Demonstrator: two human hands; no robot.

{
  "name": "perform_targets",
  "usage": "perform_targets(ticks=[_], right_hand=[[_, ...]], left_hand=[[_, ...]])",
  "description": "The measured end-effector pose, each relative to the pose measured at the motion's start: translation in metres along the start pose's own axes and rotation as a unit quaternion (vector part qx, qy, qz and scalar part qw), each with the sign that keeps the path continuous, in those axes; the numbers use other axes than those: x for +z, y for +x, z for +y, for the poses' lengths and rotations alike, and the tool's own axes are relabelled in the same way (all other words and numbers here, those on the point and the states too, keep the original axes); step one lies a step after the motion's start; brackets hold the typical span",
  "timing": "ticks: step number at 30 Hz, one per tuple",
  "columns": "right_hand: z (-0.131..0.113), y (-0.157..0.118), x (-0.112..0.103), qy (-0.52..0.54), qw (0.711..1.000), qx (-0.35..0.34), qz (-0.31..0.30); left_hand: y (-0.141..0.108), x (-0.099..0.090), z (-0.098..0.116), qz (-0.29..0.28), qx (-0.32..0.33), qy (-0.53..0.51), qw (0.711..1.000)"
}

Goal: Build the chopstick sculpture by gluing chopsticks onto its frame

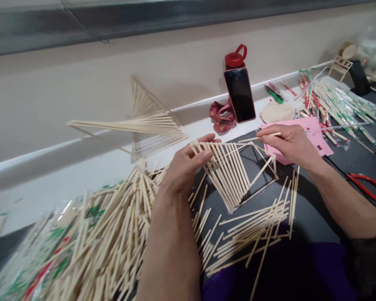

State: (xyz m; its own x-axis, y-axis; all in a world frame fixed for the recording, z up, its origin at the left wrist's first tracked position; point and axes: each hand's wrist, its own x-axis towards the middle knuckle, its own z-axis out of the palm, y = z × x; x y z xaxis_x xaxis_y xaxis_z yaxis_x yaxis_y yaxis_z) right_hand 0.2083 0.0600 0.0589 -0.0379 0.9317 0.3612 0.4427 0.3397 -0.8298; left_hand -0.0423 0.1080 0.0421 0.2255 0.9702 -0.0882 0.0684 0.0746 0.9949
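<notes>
A small frame of thin wooden sticks [228, 171], with a fan of close-set sticks on its left part and an open frame on its right, is tilted above the dark table. My left hand [191, 161] is closed on its upper left corner, thumb in front and fingers behind. In my right hand [285, 142] a single wooden stick [274, 134] is pinched between thumb and fingers, its left end near the top edge of the frame. Loose short sticks [253, 225] lie below the frame.
Long sticks [113, 234] are heaped at left beside wrapped packs [40, 251]. A larger stick model [156, 125] stands by the wall. Behind are a phone [240, 95], a red-capped bottle [234, 59], pink paper [313, 125] and wrapped sticks [341, 104]. Red-handled pliers [368, 184] lie right.
</notes>
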Motion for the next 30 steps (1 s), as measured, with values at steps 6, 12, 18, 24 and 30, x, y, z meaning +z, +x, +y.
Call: perform_targets(ticks=[6, 12, 18, 24, 30], right_hand=[[0.0052, 0.0023, 0.0053, -0.002, 1.000, 0.014, -0.026], [0.0062, 0.0010, 0.0091, -0.004, 0.999, 0.018, -0.039], [0.0059, 0.0020, 0.0073, -0.026, 0.998, -0.022, -0.055], [0.0077, 0.0038, 0.0050, -0.064, 0.992, -0.052, -0.090], [0.0105, 0.0062, 0.0039, -0.082, 0.988, -0.066, -0.112]], left_hand=[[0.0056, 0.0004, 0.0010, -0.035, -0.010, -0.024, 0.999], [0.0049, 0.0043, 0.0005, -0.031, -0.009, -0.011, 0.999], [0.0041, 0.0056, 0.0014, -0.024, -0.012, -0.019, 0.999], [0.0071, 0.0038, 0.0000, -0.036, -0.031, -0.046, 0.998], [0.0071, 0.0045, 0.0006, -0.043, -0.045, -0.060, 0.996]])
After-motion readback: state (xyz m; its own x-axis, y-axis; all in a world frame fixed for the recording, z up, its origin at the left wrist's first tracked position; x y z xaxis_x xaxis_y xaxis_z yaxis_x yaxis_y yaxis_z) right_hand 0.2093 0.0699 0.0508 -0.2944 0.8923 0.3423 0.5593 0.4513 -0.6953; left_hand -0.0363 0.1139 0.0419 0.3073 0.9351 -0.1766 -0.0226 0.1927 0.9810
